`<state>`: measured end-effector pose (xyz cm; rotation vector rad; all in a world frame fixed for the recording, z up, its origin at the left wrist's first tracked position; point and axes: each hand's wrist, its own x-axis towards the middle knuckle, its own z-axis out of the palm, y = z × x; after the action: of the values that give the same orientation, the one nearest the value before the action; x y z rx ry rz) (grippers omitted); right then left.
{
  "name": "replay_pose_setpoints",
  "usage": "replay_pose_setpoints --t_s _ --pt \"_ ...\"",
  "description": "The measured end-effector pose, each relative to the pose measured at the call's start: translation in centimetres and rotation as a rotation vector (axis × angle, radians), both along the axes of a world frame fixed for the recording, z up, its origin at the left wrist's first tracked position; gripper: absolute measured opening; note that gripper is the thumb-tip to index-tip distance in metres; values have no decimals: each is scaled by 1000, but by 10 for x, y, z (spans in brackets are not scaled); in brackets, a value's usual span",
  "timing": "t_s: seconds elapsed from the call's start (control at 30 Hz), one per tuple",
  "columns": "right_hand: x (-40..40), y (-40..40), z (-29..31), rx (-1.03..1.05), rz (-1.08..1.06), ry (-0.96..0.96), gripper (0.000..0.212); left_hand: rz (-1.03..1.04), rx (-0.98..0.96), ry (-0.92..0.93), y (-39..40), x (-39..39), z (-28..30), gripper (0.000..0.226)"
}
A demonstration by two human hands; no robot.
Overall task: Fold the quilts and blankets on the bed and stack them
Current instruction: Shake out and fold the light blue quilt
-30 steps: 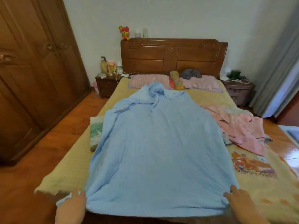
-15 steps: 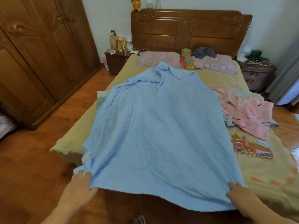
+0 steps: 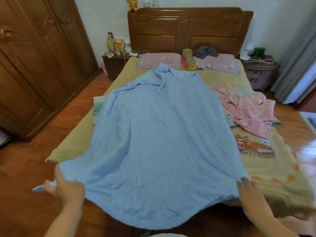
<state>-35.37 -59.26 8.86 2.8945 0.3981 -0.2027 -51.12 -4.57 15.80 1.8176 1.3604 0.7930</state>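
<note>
A large light-blue blanket (image 3: 159,137) lies spread lengthwise down the bed (image 3: 75,139), its far end bunched near the pillows. Its near edge hangs past the foot of the bed. My left hand (image 3: 65,187) grips the near left corner, lifted off the bed's corner. My right hand (image 3: 248,190) holds the near right corner against the mattress. A crumpled pink blanket (image 3: 248,110) lies on the bed's right side. A green-and-white folded cloth (image 3: 97,106) peeks out under the blue blanket's left edge.
Two pink pillows (image 3: 160,61), a colourful toy (image 3: 187,61) and a grey cloth (image 3: 205,51) lie by the wooden headboard (image 3: 188,29). Nightstands (image 3: 113,65) flank the bed. A wooden wardrobe (image 3: 39,62) stands left across a strip of floor. Grey curtains (image 3: 297,55) hang at right.
My view has tilted down and drawn closer. My left hand has pulled the blanket's left corner outward and up, widening the near edge. My right hand stays on the right corner.
</note>
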Motion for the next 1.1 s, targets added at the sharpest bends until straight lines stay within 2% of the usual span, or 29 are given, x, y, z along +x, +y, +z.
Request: replay_pose_setpoints --t_s 0.07,0.13,0.2,0.23,0.3,0.33,0.47,0.53,0.6,0.67,0.73,0.83,0.9,0.97,1.0,1.1 --pt "-7 -2 -2 9 -221 146 64 124 -203 17 -4 2 -4 80" --pt "-20 -2 -1 152 -448 229 58 139 -304 83 -9 1 -9 75" --pt "-17 -1 -6 348 -781 297 49 20 -287 144 -11 0 -20 73" --pt "-12 -1 -11 398 -909 360 52 -73 -259 193 -12 0 -26 67" --pt "0 8 -24 536 -1057 504 57 -228 -179 283 -19 2 -35 52" --pt "2 21 -18 696 -1110 482 52 -285 -134 278 -23 5 -37 52" --pt "5 59 5 1077 -1034 148 54 -478 63 81 -47 29 -33 62" --pt "14 76 21 1287 -1072 86 61 -580 153 -2 -65 42 -23 67" --pt "19 105 45 1327 -997 32 62 -678 174 -77 -84 53 -12 64" --pt "20 151 63 1287 -735 45 55 -820 133 -85 -102 61 -10 61" --pt "12 206 69 1209 -455 193 51 -972 65 -2 -117 69 -13 59" --pt "-8 271 74 1267 -296 538 67 -1184 10 178 -128 81 -23 86" --pt "-23 296 80 1304 -264 748 67 -1215 -117 205 -124 86 -30 97" --pt "-30 307 82 1319 -236 914 64 -1160 -261 135 -114 90 -33 85" --pt "-30 309 83 1333 -258 983 62 -1123 -261 128 -108 90 -34 78" --pt "-26 308 77 1548 -433 1101 41 -1090 -15 187 -91 84 -37 66"
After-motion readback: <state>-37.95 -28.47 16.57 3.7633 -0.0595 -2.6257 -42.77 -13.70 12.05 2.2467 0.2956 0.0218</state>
